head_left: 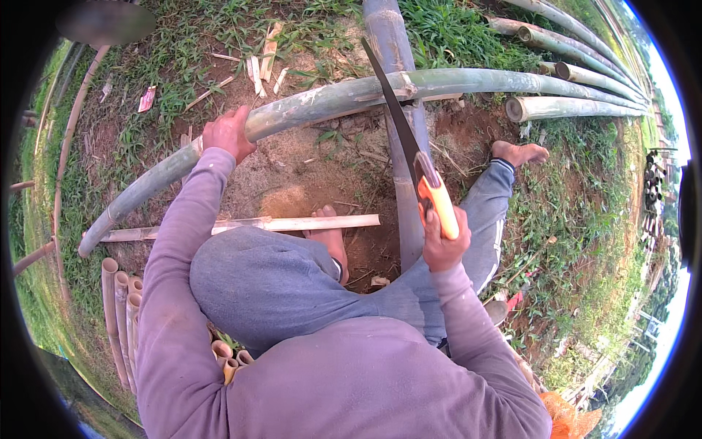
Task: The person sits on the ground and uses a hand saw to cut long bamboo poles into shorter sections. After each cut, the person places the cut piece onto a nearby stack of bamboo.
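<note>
A long green bamboo pole (314, 104) lies across in front of me, resting over another bamboo pole (389, 44) that runs away from me. My left hand (229, 134) is closed around the green pole, left of where the two cross. In my right hand (444, 240) is a hand saw (401, 121) with an orange handle and a dark blade. The blade lies against the green pole close to the crossing, its tip pointing up and left. Whether the teeth have cut in cannot be made out.
A split bamboo strip (307, 223) lies by my foot. Several cut bamboo poles (567, 108) are stacked at the far right. Short bamboo lengths (121, 307) stand at the lower left. Bamboo splinters (268, 58) lie on the grass, and an orange bag (570, 418) is at lower right.
</note>
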Available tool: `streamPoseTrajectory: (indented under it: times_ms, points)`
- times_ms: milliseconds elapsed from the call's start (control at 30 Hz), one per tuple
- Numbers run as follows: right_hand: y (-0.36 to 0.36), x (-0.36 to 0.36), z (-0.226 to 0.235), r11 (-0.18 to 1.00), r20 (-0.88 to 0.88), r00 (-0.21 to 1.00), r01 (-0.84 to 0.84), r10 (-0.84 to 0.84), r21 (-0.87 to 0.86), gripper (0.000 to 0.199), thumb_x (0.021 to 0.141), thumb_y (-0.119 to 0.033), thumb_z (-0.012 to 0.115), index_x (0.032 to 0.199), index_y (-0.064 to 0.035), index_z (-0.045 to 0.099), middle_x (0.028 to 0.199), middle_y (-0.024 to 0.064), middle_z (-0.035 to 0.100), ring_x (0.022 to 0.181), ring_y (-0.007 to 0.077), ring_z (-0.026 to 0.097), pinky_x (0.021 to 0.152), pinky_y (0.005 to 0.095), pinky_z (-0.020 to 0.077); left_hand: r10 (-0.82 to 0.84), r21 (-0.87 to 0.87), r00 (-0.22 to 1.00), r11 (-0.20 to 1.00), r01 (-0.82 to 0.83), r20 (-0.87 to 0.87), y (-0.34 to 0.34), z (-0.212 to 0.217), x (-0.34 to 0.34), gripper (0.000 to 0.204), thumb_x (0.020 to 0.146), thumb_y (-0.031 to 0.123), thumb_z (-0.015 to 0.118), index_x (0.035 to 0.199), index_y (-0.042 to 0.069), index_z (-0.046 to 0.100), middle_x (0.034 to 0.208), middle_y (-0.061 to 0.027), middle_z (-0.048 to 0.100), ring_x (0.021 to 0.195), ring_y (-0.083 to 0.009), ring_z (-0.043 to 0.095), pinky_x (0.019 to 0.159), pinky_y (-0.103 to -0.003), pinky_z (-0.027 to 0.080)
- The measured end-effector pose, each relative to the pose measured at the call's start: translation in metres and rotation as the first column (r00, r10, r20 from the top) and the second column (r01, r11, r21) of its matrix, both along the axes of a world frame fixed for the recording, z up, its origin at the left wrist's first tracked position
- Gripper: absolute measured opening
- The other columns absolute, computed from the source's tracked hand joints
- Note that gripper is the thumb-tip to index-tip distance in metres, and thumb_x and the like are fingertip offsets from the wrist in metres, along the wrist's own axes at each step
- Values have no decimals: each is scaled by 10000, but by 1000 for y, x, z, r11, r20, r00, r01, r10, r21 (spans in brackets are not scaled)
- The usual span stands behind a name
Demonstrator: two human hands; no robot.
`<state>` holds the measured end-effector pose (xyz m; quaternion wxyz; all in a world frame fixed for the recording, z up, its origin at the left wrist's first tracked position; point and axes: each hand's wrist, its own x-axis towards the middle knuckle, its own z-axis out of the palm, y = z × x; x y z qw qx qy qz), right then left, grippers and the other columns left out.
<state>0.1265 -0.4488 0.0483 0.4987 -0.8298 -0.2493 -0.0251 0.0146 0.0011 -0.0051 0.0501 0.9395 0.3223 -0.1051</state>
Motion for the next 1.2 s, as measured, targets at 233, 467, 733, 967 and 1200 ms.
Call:
streamPoseTrajectory:
  times_ms: [233,467,733,967,1200]
  points:
    - [99,54,13,999,-31,999,12,-11,30,248,972,-170,825,1087,-2,683,803,119,724,699,221,728,664,374,565,14,-59,999,998,-17,-50,2,11,-3,664,752,305,910,1329,206,599,1255,-107,737,1189,-332,727,1010,-479,559]
    - [-64,-56,19,997,-149,989,16,-5,75,271,990,-105,783,1177,57,672,989,161,799,856,242,799,792,333,613,2,-6,1000,1000,-2,31,7,-5,-9,636,750,301,902,1302,193,606,1200,-107,748,1141,-332,743,965,-488,564]
    - [136,90,7,998,-91,996,32,-27,56,237,967,-182,832,1042,-12,684,763,116,698,656,211,686,641,368,544,-21,-5,998,1000,21,53,0,5,0,600,747,287,902,1262,195,608,1186,-107,747,1129,-337,746,942,-503,577]
    - [-54,-50,29,1000,-86,996,29,-29,0,236,987,-91,782,1146,54,684,907,122,773,751,188,753,699,323,584,-25,2,997,1000,25,73,8,-5,-11,641,733,280,918,1291,213,610,1204,-113,745,1119,-351,750,937,-497,586]
    - [138,94,7,998,-15,1000,23,-23,50,256,978,-202,821,1060,-5,681,771,124,709,639,190,678,627,359,539,-15,-21,1000,1000,15,18,0,2,10,641,746,296,917,1297,206,601,1214,-116,746,1155,-336,740,950,-494,585]
